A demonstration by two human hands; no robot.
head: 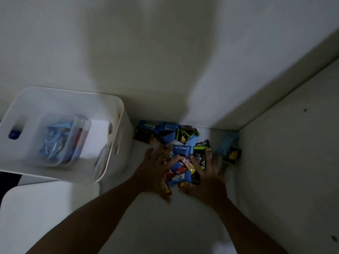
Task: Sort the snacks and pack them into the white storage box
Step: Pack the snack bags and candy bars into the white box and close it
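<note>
Dim white shelf surface, walled behind and on the right, carries a loose heap of snacks in the far right corner, just right of the white storage box. Both hands lie spread over the near part of the heap: the left hand is wide and flat with fingers splayed on red and blue wrappers, the right hand likewise wide, its fingers resting on a black and green packet; neither encloses anything. These small foil packs look light, crinkly and slippery, so they probably slide apart if scooped; pinching each by its crimped end or cupping a few between both palms seems safer. Inside the box stands a clear inner tub holding pale blue packets and something red, with more clear plastic near its right wall; much of its floor shows bare
</note>
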